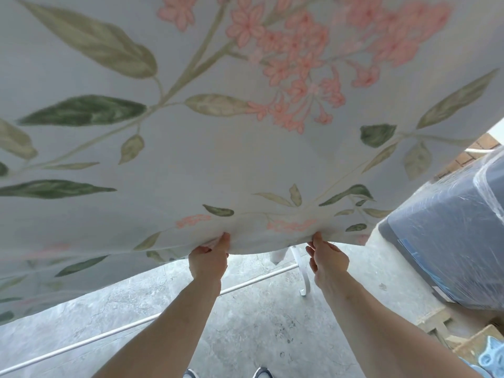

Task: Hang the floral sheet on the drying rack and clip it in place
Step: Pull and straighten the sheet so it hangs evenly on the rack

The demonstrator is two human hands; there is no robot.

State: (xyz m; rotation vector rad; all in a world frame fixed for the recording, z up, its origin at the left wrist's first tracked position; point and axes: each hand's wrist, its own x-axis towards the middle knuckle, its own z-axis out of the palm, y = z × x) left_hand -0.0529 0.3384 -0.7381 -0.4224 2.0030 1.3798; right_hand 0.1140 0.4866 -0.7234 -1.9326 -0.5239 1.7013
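Since the floral sheet (pixel 245 148) looks thin, soft and light, its hem suits gripping: left hand (pixel 208 259) and right hand (pixel 328 259) pinch it, slightly apart.

Readable text: I find none anywhere in my view.
Wrapped bin (pixel 447 241), right of frame: I see a blue label strip, its print too blurred to read.
Floral sheet (pixel 218 132): printed flowers and leaves only, no lettering.

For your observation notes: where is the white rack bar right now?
In the head view, the bar runs low across the concrete floor, from lower left towards centre, beneath the sheet.
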